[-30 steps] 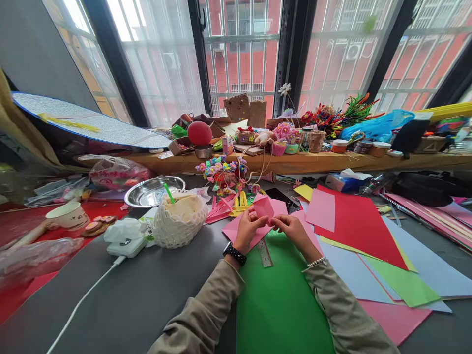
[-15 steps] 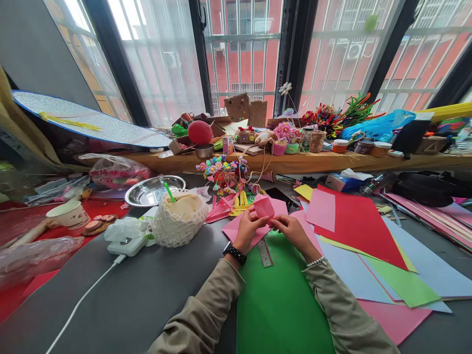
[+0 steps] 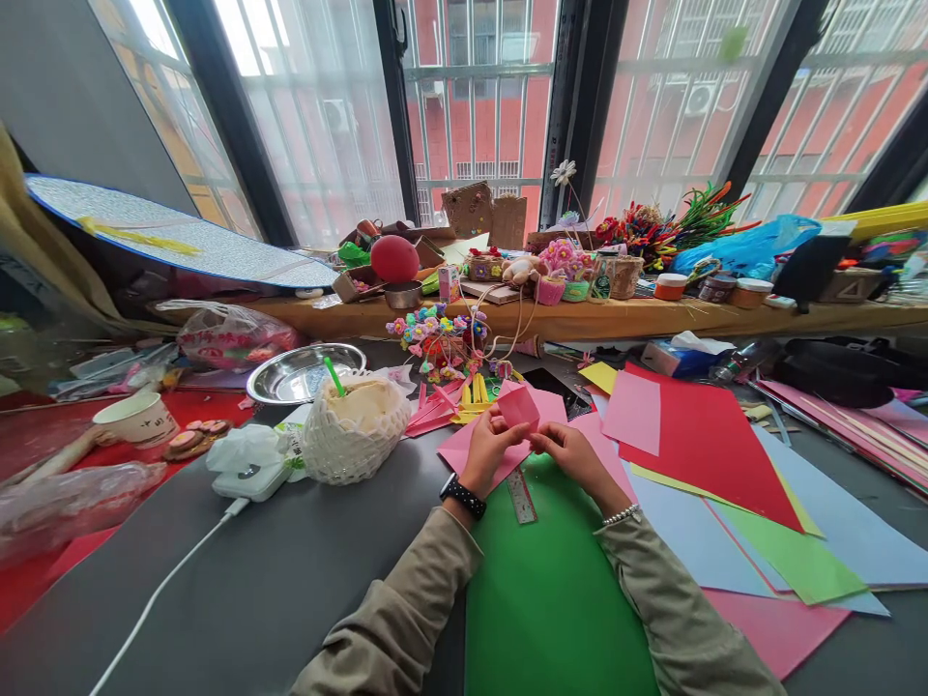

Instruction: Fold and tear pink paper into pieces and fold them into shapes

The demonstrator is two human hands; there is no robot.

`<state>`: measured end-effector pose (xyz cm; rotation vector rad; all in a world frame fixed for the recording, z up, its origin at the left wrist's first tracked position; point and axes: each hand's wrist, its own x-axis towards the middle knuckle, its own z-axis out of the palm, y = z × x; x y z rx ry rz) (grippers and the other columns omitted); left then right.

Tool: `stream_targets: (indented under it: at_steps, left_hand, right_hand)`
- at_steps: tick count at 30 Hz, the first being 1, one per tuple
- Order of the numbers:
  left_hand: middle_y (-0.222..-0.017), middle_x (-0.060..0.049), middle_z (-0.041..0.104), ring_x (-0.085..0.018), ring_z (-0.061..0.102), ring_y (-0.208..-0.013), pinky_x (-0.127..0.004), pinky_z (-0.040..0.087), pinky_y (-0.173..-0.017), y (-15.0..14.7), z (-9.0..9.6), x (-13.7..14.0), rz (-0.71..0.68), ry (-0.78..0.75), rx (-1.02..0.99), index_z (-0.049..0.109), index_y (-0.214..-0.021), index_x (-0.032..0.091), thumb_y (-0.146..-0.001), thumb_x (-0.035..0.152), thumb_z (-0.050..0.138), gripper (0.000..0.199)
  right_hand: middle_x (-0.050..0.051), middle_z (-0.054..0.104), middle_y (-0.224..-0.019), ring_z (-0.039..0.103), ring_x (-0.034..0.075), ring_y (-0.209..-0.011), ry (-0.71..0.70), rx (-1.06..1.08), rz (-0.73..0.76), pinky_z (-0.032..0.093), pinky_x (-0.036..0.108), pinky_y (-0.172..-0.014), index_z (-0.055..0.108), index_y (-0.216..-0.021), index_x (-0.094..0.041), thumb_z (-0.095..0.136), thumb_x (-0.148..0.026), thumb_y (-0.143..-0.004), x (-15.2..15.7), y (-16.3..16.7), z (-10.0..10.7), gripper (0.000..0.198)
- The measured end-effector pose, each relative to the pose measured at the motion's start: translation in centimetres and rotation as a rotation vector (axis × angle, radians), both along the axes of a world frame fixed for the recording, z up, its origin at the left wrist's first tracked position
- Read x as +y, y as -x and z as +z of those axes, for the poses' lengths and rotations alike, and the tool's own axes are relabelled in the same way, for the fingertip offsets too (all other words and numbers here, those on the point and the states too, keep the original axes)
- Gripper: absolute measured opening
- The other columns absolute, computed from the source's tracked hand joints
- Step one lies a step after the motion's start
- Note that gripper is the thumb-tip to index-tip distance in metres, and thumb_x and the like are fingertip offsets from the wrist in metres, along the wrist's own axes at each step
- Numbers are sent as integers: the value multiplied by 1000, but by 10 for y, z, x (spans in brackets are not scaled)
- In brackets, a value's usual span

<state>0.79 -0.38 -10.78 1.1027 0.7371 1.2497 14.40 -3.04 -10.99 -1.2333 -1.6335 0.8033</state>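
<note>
Between my two hands is a small folded piece of pink paper (image 3: 517,406), raised above the table. My left hand (image 3: 490,449) pinches its left side, thumb along the lower edge. The thumb and fingertips of my right hand (image 3: 569,452) close on its lower right corner. Larger pink sheets (image 3: 464,450) lie beneath and behind my hands. Under my wrists is a green mat (image 3: 547,590), with a short ruler (image 3: 522,497) on it, partly covered by pink paper.
Coloured paper sheets (image 3: 707,454) spread to the right. On the left are a coconut in white netting (image 3: 355,435) with a green straw, a steel bowl (image 3: 279,372) and a white charger with cable (image 3: 250,480). Flower crafts (image 3: 439,338) stand ahead, below a cluttered wooden ledge (image 3: 326,316).
Almost nothing differs. Both hands stay on the folded pink paper, with at most a tiny shift of the fingers; the whole view has drifted very slightly.
</note>
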Motion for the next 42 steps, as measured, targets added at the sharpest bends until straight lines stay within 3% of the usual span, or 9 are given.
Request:
stream_targets:
  at_steps: [15, 27, 42]
  left_hand:
    - [-63, 0, 60, -14, 58, -59, -25, 42, -58, -1, -5, 3, -51, -2, 19, 47, -87, 13, -49, 26, 73, 48]
    - [-63, 0, 58, -11, 56, -56, -22, 41, -55, -2, -4, 1, -58, 15, -10, 46, -84, 13, -54, 23, 71, 41]
    - [-60, 4, 54, -9, 54, -53, -23, 43, -58, 0, -3, 4, -29, 73, -62, 43, -83, 15, -52, 26, 71, 43]
  right_hand:
    - [-1, 54, -58, 54, 14, -57, -21, 127, -67, 40, 25, -53, 51, -63, -18, 50, -37, -71, -2, 1, 4, 20]
    - [0, 53, -59, 53, 14, -57, -13, 163, -46, 41, 26, -56, 51, -65, -17, 43, -38, -76, 3, 0, -3, 25]
    - [3, 61, -67, 53, 12, -59, 61, 128, 122, 40, 24, -57, 59, -70, -15, 51, -33, -72, -2, 3, 2, 20]
